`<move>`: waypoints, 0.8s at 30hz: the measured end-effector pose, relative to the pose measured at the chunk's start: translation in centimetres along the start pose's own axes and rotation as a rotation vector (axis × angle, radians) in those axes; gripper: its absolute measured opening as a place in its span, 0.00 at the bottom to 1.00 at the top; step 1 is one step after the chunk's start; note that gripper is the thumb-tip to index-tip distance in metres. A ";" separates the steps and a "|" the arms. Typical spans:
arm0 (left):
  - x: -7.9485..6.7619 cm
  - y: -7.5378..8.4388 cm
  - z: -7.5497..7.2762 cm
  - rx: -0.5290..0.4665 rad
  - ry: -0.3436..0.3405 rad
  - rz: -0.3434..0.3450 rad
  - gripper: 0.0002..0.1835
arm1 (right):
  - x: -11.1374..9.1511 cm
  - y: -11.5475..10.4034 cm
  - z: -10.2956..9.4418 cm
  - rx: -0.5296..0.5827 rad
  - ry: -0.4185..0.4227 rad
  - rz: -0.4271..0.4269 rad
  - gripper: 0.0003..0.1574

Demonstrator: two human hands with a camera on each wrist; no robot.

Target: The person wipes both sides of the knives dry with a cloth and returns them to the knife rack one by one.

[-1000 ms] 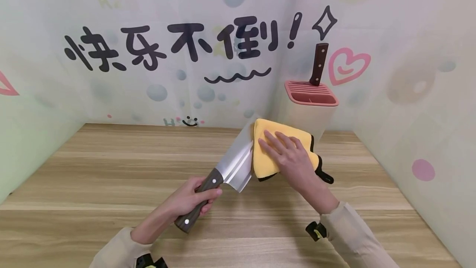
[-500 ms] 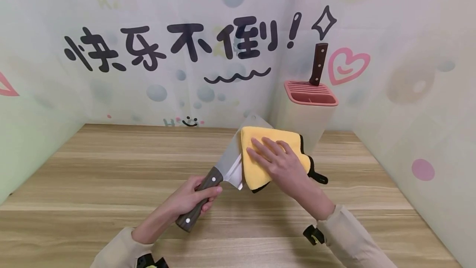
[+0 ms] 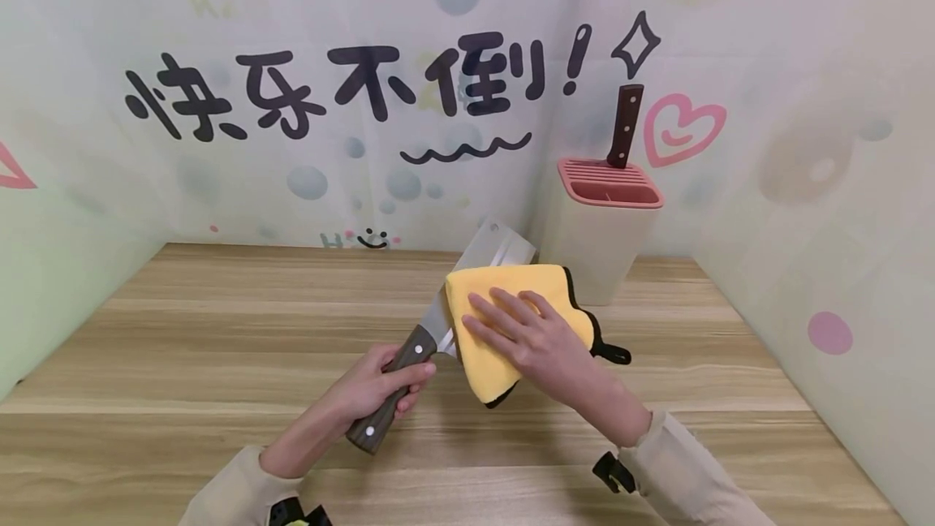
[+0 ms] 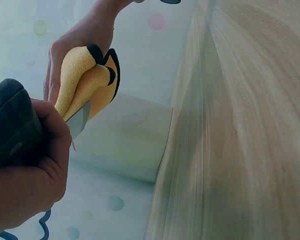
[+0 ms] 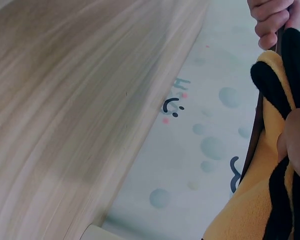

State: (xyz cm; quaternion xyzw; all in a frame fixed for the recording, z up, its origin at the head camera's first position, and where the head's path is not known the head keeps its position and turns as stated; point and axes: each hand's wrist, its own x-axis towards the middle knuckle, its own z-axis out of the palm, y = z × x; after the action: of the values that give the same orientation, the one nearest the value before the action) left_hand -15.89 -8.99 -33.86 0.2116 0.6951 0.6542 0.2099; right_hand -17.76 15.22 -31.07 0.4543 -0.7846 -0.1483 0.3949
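In the head view my left hand point(image 3: 372, 386) grips the dark wooden handle of a cleaver point(image 3: 488, 246), its broad steel blade angled away to the upper right. A folded yellow cloth point(image 3: 478, 368) with black trim and a black loop lies over the blade near the handle, hiding much of it. My right hand point(image 3: 539, 347) spreads its fingers on top of the cloth, and in the right wrist view the thumb point(image 5: 297, 142) presses from the other side. From the left wrist view, the cloth point(image 4: 80, 80) folds around the blade point(image 4: 79, 121), held above the table.
A cream knife block point(image 3: 592, 254) with a pink slotted top stands at the back right, just beyond the blade's tip. One dark-handled knife point(image 3: 626, 127) is upright in it. The wooden table point(image 3: 256, 331) meets printed backdrop walls at the back and both sides.
My right hand has slid the cloth down and left along the blade toward the handle, baring the blade's far end. My left hand and the cleaver have hardly moved.
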 end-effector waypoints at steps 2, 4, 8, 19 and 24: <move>0.0 0.0 0.0 0.002 0.001 0.001 0.14 | 0.0 -0.2 -0.1 -0.016 0.005 -0.022 0.28; 0.0 0.0 0.0 0.006 0.001 0.000 0.14 | 0.1 -0.3 -0.2 -0.026 0.007 -0.040 0.27; 0.0 0.1 -0.1 0.005 -0.004 -0.002 0.14 | 0.0 -0.3 -0.3 -0.028 -0.002 -0.060 0.27; -0.1 0.0 -0.2 0.002 -0.010 -0.003 0.14 | -0.1 0.1 0.0 -0.044 0.026 -0.080 0.25; -0.1 0.0 -0.2 -0.006 -0.015 0.003 0.13 | -0.1 0.4 0.0 -0.033 0.028 -0.057 0.27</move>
State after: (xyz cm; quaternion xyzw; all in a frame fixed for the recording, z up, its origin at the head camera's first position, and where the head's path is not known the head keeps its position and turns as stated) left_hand -15.94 -9.22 -33.81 0.2171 0.6912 0.6550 0.2148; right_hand -17.97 15.57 -30.86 0.4719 -0.7634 -0.1660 0.4087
